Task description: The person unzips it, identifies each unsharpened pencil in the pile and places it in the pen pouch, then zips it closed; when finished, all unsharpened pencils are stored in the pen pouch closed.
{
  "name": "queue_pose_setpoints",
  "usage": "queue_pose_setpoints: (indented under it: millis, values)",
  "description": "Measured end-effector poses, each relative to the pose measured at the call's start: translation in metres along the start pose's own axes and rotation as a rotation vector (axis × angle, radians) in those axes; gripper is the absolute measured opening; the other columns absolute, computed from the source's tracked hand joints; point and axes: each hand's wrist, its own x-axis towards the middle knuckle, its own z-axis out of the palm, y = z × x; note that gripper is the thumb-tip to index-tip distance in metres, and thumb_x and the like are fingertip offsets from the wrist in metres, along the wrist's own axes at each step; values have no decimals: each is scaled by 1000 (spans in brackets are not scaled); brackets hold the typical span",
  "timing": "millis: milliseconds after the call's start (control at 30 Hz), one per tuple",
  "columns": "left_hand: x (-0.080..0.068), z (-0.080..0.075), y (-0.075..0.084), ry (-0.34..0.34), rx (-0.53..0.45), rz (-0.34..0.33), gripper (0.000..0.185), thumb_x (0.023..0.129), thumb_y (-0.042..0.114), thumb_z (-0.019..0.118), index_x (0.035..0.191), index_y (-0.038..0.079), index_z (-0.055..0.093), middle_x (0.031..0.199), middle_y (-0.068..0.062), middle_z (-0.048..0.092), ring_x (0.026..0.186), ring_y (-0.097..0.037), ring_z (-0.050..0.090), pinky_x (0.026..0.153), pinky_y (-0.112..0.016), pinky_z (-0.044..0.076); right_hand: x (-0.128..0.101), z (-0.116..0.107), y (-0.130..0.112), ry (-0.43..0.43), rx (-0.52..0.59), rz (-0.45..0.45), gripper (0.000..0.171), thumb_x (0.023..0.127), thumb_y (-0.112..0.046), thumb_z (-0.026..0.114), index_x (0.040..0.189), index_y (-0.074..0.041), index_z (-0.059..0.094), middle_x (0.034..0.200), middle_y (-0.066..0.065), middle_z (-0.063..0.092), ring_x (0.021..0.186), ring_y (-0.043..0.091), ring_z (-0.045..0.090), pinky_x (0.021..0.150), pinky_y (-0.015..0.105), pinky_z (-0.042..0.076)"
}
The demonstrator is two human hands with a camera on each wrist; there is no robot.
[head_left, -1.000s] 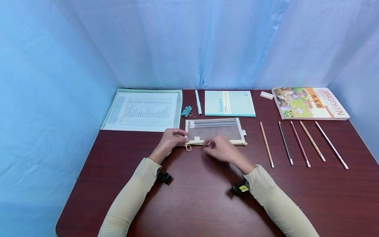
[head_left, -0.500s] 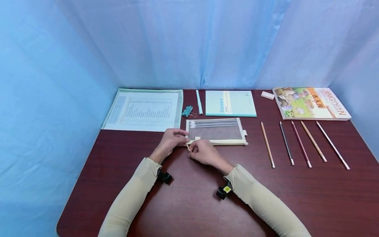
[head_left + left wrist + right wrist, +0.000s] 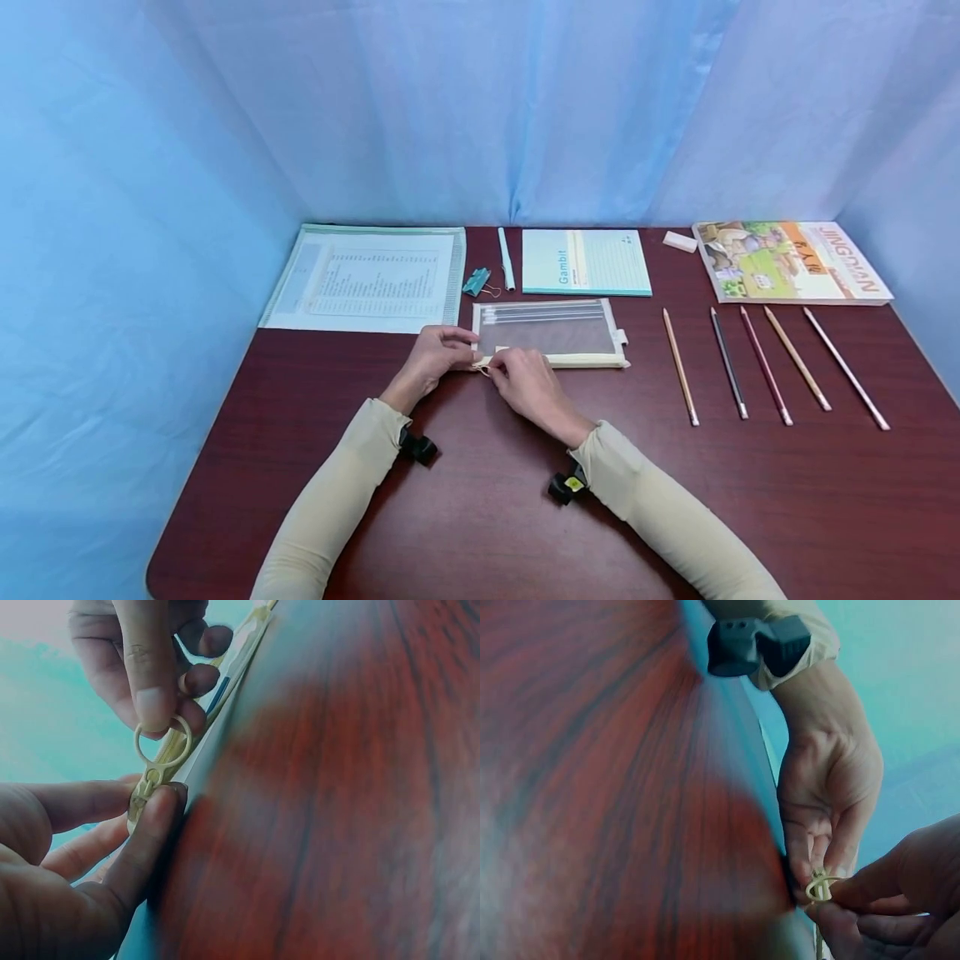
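Observation:
A flat pencil case (image 3: 555, 337) with a see-through mesh panel and cream edging lies on the table. Pale stripes show along its far side; whether they are printed or lie inside I cannot tell. My left hand (image 3: 435, 362) pinches the near left corner, at the zipper's end, between thumb and fingers. In the left wrist view, a cream ring-shaped zipper pull (image 3: 155, 766) stands up from the slider. My right hand (image 3: 528, 387) pinches this ring between thumb and index finger, close beside the left fingertips. The right wrist view shows both hands meeting at the ring.
Behind the case lie a teal binder clip (image 3: 476, 282), a white pen (image 3: 506, 260) and a notebook (image 3: 585, 262). A document folder (image 3: 367, 279) is at left. To the right are several pencils (image 3: 765, 367), an eraser (image 3: 680, 242) and a picture-covered book (image 3: 787, 262).
My right hand has moved left along the case's near edge to the ring pull, gripped it and raised it slightly. The left hand has stayed at the corner.

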Motion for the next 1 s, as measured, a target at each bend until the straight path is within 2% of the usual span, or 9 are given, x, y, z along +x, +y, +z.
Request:
queue_pose_setpoints:
  millis: [233,367,500,733,867,1000]
  values:
    - [2,5,1,-13,-20,0,33,82,-14,69,115,-14,64,67,1,70,61,-9,69,63,-23,64,3,-3,9,6,44,21,8,82,-5,69,82,-7,77,78,6,77,74,20,75,68,34,63]
    - [2,9,0,-11,-15,-6,33,80,-15,71,113,-14,65,74,-10,74,61,-9,69,64,-24,65,2,-5,15,-5,49,44,10,80,-4,68,81,-7,78,77,5,77,74,19,75,69,33,62]
    - [2,10,0,-7,-17,-12,33,80,-15,71,113,-14,65,81,-18,75,60,-11,70,65,-26,66,-1,-8,22,22,43,50,9,80,-5,69,81,-7,78,76,6,77,73,20,75,68,34,62]
    - [0,7,-1,-17,-10,-7,34,80,-15,71,113,-13,65,70,-4,71,60,-13,70,66,-29,66,-8,-20,43,57,38,60,11,78,-4,66,79,-8,77,76,7,77,73,21,76,68,38,61]
    - [0,5,-1,-17,-13,-2,32,81,-15,70,113,-13,65,77,-14,74,59,-14,71,67,-31,67,-13,-28,57,63,27,72,11,79,-4,66,79,-8,77,76,7,77,74,22,76,69,40,61]
    - [0,5,-1,-11,-15,-8,32,81,-15,70,113,-13,66,80,-17,75,58,-14,70,66,-30,67,-19,-34,69,80,16,78,11,79,-4,66,79,-7,76,75,7,77,73,23,75,70,41,61]
